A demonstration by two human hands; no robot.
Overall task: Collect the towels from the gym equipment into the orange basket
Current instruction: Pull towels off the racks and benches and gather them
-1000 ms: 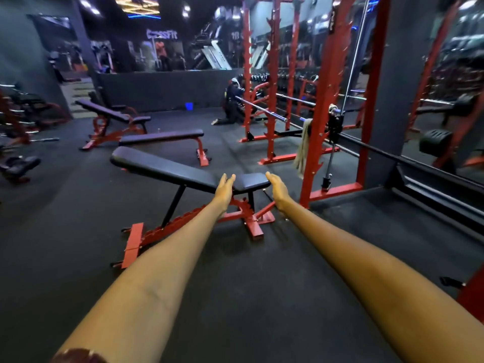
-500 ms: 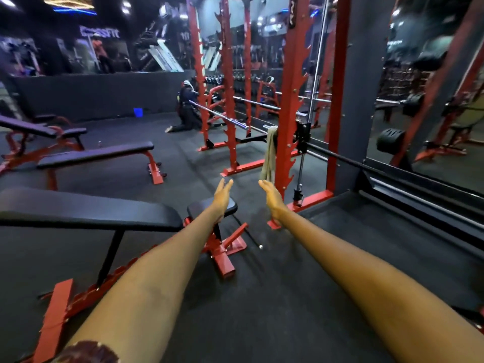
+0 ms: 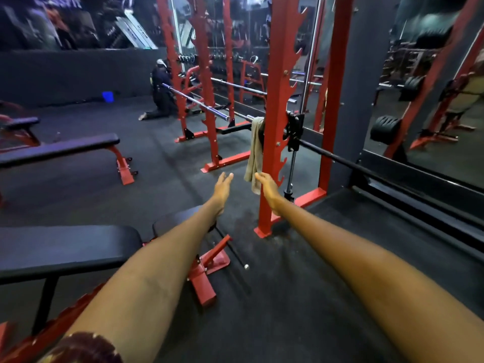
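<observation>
Item: towel (image 3: 256, 153), draped over the bar end on the red rack (image 3: 279, 106), just beyond my right grip (image 3: 267, 189); left grip (image 3: 222, 188) alongside. Both grips spread, empty. Risk: a one-sided tug snags it on the bar; basket unseen.
</observation>
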